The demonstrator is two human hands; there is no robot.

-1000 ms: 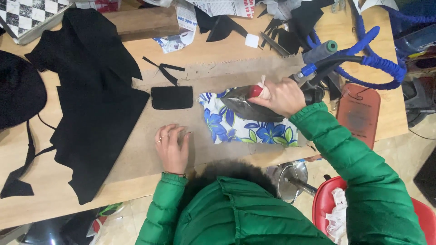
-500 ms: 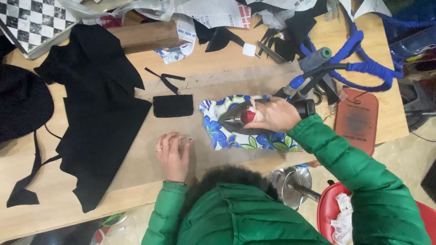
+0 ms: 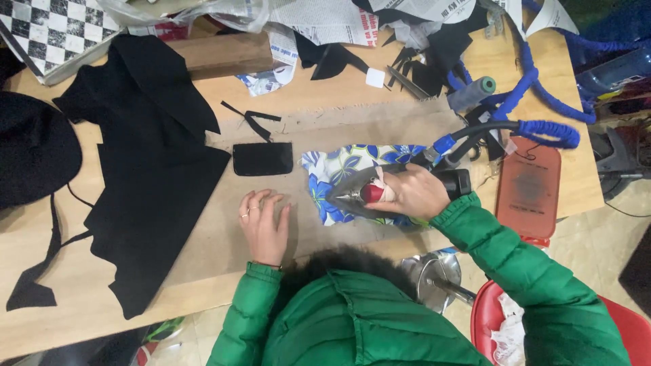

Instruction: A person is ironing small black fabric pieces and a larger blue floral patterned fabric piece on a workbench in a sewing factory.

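Your right hand (image 3: 413, 193) is wrapped tight around the handle of the steam iron (image 3: 369, 193), whose pointed soleplate sits on the blue-and-white floral fabric (image 3: 339, 169), tip aimed left. Your left hand (image 3: 263, 224) lies flat and open on the brown pressing cloth (image 3: 224, 237), fingers spread, gripping nothing, just left of the floral piece. A small black pocket piece (image 3: 263, 158) rests just above that hand, with the big black fabric (image 3: 146, 169) spread further left.
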